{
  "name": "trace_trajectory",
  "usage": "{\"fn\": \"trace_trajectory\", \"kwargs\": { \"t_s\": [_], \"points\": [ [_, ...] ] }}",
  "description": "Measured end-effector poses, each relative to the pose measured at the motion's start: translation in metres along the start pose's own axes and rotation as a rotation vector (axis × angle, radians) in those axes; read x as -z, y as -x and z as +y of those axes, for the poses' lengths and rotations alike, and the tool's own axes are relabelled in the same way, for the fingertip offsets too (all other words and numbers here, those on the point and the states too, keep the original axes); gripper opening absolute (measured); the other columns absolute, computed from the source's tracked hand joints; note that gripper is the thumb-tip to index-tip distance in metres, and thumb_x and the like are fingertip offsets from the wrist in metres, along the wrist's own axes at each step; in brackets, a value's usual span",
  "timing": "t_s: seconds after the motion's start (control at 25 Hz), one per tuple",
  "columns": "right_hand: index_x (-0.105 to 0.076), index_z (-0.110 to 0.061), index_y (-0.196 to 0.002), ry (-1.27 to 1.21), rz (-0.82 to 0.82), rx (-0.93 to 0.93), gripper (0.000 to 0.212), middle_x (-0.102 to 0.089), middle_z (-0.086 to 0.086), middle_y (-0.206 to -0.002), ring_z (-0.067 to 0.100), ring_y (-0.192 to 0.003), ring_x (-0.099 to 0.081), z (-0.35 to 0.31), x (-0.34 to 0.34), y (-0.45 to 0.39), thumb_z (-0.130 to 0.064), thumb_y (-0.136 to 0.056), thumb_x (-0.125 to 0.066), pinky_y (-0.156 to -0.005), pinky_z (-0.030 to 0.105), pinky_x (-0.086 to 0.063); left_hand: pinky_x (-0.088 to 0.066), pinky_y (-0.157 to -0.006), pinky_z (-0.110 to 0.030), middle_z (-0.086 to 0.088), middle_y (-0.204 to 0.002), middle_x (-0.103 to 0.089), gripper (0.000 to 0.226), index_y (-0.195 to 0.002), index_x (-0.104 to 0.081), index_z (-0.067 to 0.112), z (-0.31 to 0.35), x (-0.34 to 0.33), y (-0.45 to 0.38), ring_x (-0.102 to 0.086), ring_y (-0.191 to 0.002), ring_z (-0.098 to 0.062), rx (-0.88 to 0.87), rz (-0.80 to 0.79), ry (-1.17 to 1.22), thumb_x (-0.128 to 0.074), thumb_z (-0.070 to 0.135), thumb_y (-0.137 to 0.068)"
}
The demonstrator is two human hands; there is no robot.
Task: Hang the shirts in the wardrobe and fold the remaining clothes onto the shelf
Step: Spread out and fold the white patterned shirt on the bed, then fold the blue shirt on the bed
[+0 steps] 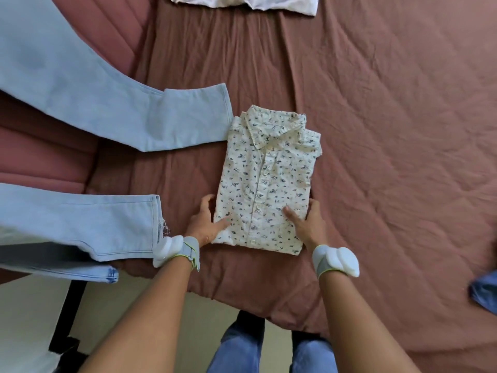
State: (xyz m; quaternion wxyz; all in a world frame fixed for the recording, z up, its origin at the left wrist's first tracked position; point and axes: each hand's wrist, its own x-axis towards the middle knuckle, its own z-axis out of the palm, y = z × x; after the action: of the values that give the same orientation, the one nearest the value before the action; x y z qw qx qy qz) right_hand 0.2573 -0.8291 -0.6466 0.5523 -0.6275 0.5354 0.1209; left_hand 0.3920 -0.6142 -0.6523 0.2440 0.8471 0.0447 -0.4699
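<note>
A cream shirt with a small blue leaf print [269, 179] lies folded into a neat rectangle on the brown bedsheet [376, 130], collar away from me and button placket up. My left hand [207, 220] grips its lower left edge, thumb on top and fingers curled at the side. On the lower right edge my right hand [306, 219] holds the shirt the same way, thumb lying across the cloth. Both wrists wear grey bands with white pods.
Light blue jeans [88, 111] spread across the left side, one leg end close to the shirt's collar, the other by my left wrist. A white garment [250, 2] lies at the far edge. A blue cloth [484, 294] shows at the right. Floor and my legs are below.
</note>
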Motion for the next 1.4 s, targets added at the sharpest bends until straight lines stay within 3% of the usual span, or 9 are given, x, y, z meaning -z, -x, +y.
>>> {"fn": "trace_trajectory", "kwargs": {
  "t_s": [0.16, 0.28, 0.4, 0.64, 0.8, 1.04, 1.24, 1.32, 1.4],
  "points": [
    [-0.044, -0.018, -0.113, 0.27, 0.027, -0.136, 0.031, -0.061, 0.006, -0.112, 0.029, -0.09, -0.062, 0.017, 0.013, 0.013, -0.03, -0.09, -0.061, -0.082, 0.04, -0.052, -0.044, -0.094, -0.044, -0.017, -0.118, -0.059, 0.042, -0.129, -0.035, 0.022, 0.019, -0.022, 0.023, -0.056, -0.107, -0.037, 0.199, 0.333, -0.301, -0.052, 0.02, -0.091],
    [-0.044, -0.014, -0.115, 0.45, 0.186, 0.016, 0.029, -0.057, 0.011, -0.112, 0.032, -0.099, -0.056, 0.019, 0.027, 0.028, -0.017, -0.088, -0.055, -0.084, 0.044, -0.048, -0.041, -0.086, -0.045, -0.013, -0.123, -0.049, 0.043, -0.126, -0.045, 0.017, 0.048, -0.042, 0.054, -0.047, -0.112, -0.033, -0.132, 0.597, -0.631, -0.056, 0.013, -0.084],
    [-0.049, -0.017, -0.119, 0.375, 0.033, 0.186, 0.036, -0.06, 0.008, -0.106, 0.024, -0.093, -0.056, 0.023, 0.052, 0.041, -0.018, -0.085, -0.059, -0.084, 0.04, -0.048, -0.039, -0.094, -0.042, -0.005, -0.136, -0.04, 0.046, -0.135, -0.043, 0.024, 0.076, -0.073, 0.072, -0.042, -0.121, -0.027, -0.433, 0.313, -0.781, -0.052, 0.02, -0.089],
    [-0.058, -0.007, -0.12, 0.018, 0.216, 0.021, 0.03, -0.064, 0.011, -0.097, 0.029, -0.096, -0.058, 0.082, 0.197, 0.055, -0.017, -0.092, -0.061, -0.08, 0.026, -0.038, -0.042, -0.101, -0.042, -0.008, -0.132, -0.039, 0.041, -0.131, -0.048, 0.021, 0.177, -0.17, 0.112, -0.047, -0.119, -0.03, -0.353, -0.033, -0.649, -0.054, 0.029, -0.092],
    [-0.059, -0.006, -0.116, 0.001, 0.404, -0.059, 0.029, -0.064, 0.012, -0.089, 0.034, -0.097, -0.06, 0.135, 0.336, 0.047, -0.014, -0.088, -0.063, -0.085, 0.036, -0.042, -0.044, -0.099, -0.031, -0.007, -0.119, -0.062, 0.03, -0.118, -0.061, 0.019, 0.257, -0.265, 0.139, -0.057, -0.113, -0.026, -0.334, -0.069, -0.503, -0.061, 0.027, -0.088],
    [-0.057, -0.007, -0.105, 0.19, 0.665, -0.069, 0.026, -0.057, 0.017, -0.113, 0.039, -0.11, -0.048, 0.193, 0.504, 0.024, -0.012, -0.081, -0.069, -0.087, 0.046, -0.04, -0.048, -0.092, -0.027, -0.009, -0.107, -0.07, 0.024, -0.111, -0.065, 0.013, 0.326, -0.421, 0.18, -0.066, -0.098, -0.027, -0.292, -0.21, -0.368, -0.064, 0.02, -0.088],
    [-0.063, -0.021, -0.107, 0.449, 0.395, -0.155, 0.026, -0.025, 0.011, -0.149, 0.033, -0.136, -0.025, 0.216, 0.557, -0.016, -0.018, -0.082, -0.071, -0.103, 0.049, -0.031, -0.054, -0.066, -0.027, -0.008, -0.096, -0.068, 0.029, -0.117, -0.057, 0.014, 0.368, -0.5, 0.197, -0.063, -0.074, -0.024, -0.198, -0.237, -0.205, -0.062, 0.023, -0.09],
    [-0.061, -0.018, -0.117, 0.326, 0.296, -0.171, 0.036, -0.032, 0.013, -0.146, 0.036, -0.132, -0.036, 0.219, 0.561, -0.031, -0.015, -0.082, -0.071, -0.102, 0.047, -0.035, -0.043, -0.048, -0.021, -0.006, -0.088, -0.064, 0.021, -0.111, -0.052, 0.018, 0.378, -0.518, 0.2, -0.056, -0.06, -0.017, -0.084, -0.286, -0.147, -0.059, 0.025, -0.093],
    [-0.062, -0.01, -0.112, 0.273, 0.395, -0.119, 0.033, -0.051, 0.015, -0.128, 0.038, -0.118, -0.049, 0.216, 0.563, -0.037, -0.005, -0.08, -0.067, -0.094, 0.043, -0.041, -0.041, -0.052, -0.024, -0.007, -0.095, -0.063, 0.026, -0.112, -0.048, 0.021, 0.382, -0.525, 0.201, -0.055, -0.064, -0.016, -0.037, -0.303, -0.119, -0.062, 0.026, -0.091]
  ]
}}
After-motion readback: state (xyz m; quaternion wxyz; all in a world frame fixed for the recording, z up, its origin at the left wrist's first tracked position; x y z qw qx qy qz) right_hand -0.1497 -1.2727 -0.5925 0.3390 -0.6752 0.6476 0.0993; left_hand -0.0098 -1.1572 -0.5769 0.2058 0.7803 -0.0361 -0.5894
